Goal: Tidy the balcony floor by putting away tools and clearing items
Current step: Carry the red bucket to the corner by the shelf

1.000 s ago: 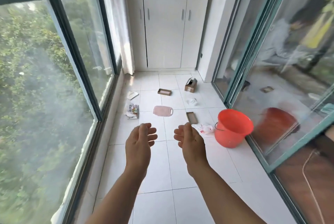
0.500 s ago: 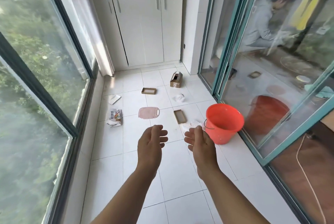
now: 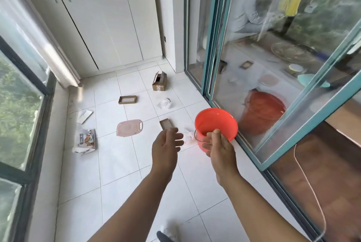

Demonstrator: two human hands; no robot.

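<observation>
Above the white tiled floor (image 3: 121,155), both bare hands reach forward. The left hand (image 3: 166,147) is relaxed, fingers loosely extended, holding nothing, over a crumpled white tissue (image 3: 188,136). The right hand (image 3: 218,147) has its fingers curled in front of the orange bucket (image 3: 216,122) beside the sliding glass door (image 3: 273,65); whether it grips the thin wire handle I cannot tell. Scattered on the tiles lie a pink cutting board (image 3: 130,128), two shallow cardboard trays (image 3: 127,100), an open cardboard box (image 3: 160,81) and a snack packet (image 3: 87,140).
</observation>
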